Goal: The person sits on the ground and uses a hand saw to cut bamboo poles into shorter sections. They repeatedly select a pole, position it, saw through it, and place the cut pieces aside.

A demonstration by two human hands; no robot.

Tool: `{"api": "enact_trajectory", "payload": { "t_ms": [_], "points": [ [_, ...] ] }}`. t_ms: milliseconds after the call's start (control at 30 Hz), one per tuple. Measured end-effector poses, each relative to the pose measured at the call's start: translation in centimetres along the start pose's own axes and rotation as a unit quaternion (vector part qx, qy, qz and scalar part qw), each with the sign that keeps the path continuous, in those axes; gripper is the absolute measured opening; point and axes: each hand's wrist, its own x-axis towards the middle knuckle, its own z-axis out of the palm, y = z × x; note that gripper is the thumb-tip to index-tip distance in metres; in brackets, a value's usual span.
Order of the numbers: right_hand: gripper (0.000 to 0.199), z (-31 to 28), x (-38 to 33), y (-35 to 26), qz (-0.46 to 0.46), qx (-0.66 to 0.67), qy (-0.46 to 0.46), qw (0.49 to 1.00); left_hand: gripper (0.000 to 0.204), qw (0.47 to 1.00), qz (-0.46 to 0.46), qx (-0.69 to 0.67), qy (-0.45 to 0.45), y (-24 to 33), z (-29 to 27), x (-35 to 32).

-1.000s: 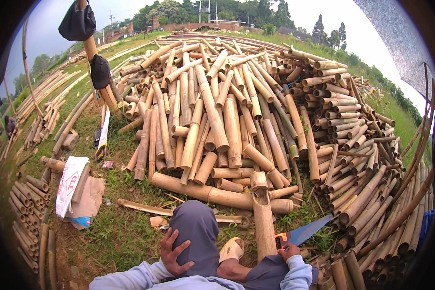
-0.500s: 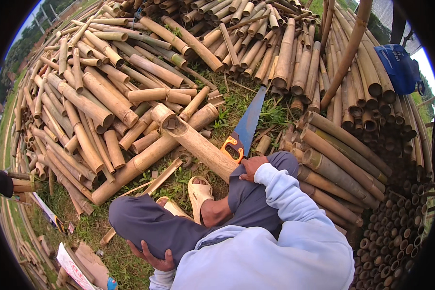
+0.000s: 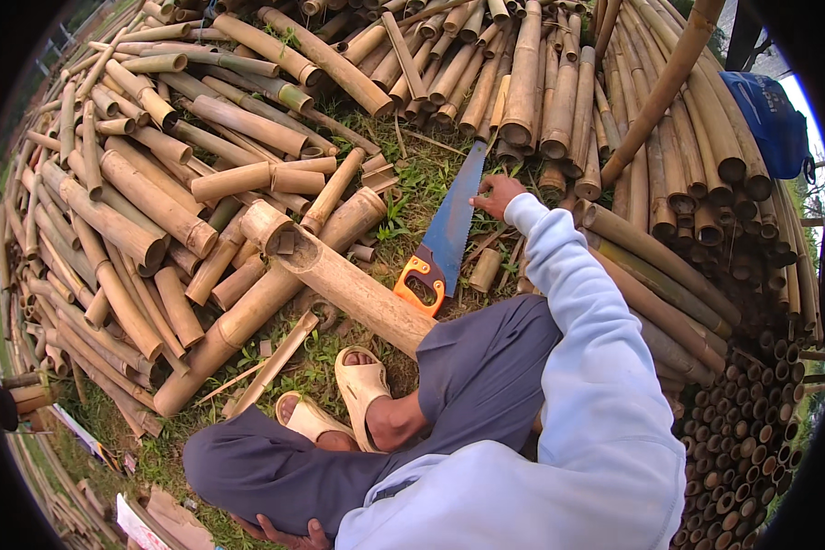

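At the lower edge of the view the left hand [image 3: 289, 532] rests under the person's dark grey trouser leg [image 3: 275, 467], only the fingers showing, curled softly against the cloth; it holds nothing that I can see. Just above, the person sits with legs bent, and two feet in beige sandals [image 3: 339, 403] stand on the grass [image 3: 403, 220]. The right arm in a pale grey sleeve [image 3: 587, 367] stretches forward and up across the knee, almost straight. At its end the right hand [image 3: 497, 194] is turned palm down with fingers half bent, touching the far end of the blue blade of a hand saw [image 3: 445, 236]; whether it pinches the blade or only rests on it I cannot tell. The saw lies flat on the grass, its orange handle pointing toward the feet, the blade toward the far piles. Just left of the saw a thick bamboo pole [image 3: 339, 280] lies slanted, its near end by the knee and its cut end lifted on a long bamboo log [image 3: 247, 316] that crosses below it. A short bamboo piece [image 3: 484, 270] lies beside the saw on the right. Farther away, heaps of cut bamboo [image 3: 156, 183] close the grass patch on the left, top and right, and a blue bag [image 3: 770, 124] sits behind the right heap.
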Motion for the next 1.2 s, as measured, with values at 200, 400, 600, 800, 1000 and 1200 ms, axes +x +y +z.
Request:
{"api": "enact_trajectory", "payload": {
  "t_ms": [200,400,600,800,1000,1200],
  "points": [
    [0.037,1.9,13.5,3.3,0.088,-0.004,0.137,0.987,0.095,0.996,0.006,0.054,-0.074,0.4,2.0,0.0],
    [0.034,4.3,24.9,2.9,0.071,-0.079,0.229,0.968,0.095,0.991,-0.014,0.087,-0.099,2.6,6.0,1.9],
    [0.042,3.2,28.0,5.4,0.096,-0.189,0.217,0.953,0.094,0.988,0.007,0.081,-0.134,1.5,10.1,3.3],
    [0.019,4.1,31.4,5.7,0.046,-0.270,0.193,0.942,0.094,0.988,0.026,0.096,-0.116,1.3,11.6,3.3],
    [0.014,0.4,30.8,8.3,-0.096,-0.395,0.210,0.889,0.094,0.991,0.042,0.081,-0.099,0.4,13.3,3.6],
    [0.018,-9.1,25.3,7.1,-0.207,-0.509,0.103,0.829,0.094,0.993,0.048,0.066,-0.084,0.4,12.3,3.0]
  ]
}}
